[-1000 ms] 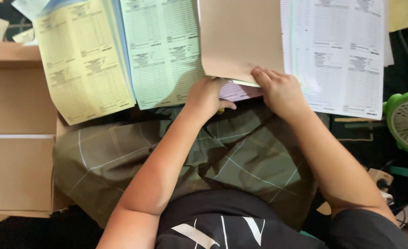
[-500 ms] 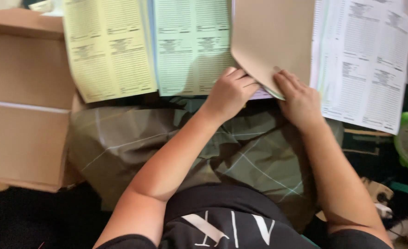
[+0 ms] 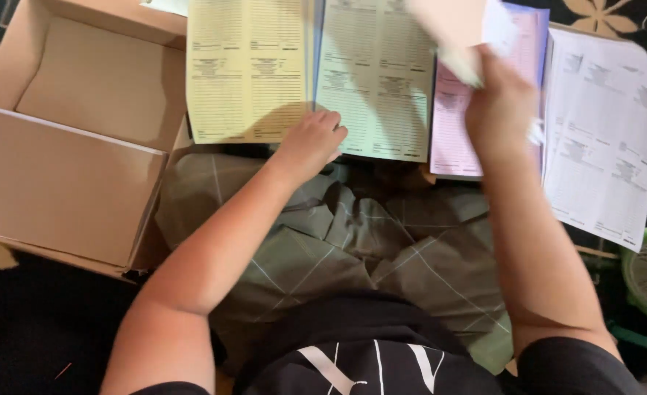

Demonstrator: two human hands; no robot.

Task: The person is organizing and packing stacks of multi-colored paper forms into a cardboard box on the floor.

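Above a seated person's plaid-clad lap, four stacks of printed forms lie side by side. Right hand (image 3: 500, 99) lifts a tan sheet (image 3: 448, 33) w/ white paper over the pink stack (image 3: 455, 124), fingers clamped on them, motion-blurred. Left hand (image 3: 310, 143) rests, fingers curled together, at the near edge of the green stack (image 3: 375, 80), beside the pink. Risk, as judged: a loose grip could drop sheets & mix colours. Cardboard box (image 3: 67, 95), far left of the pink stack past the yellow stack (image 3: 247, 69), holds a tan flat pack (image 3: 64, 186).
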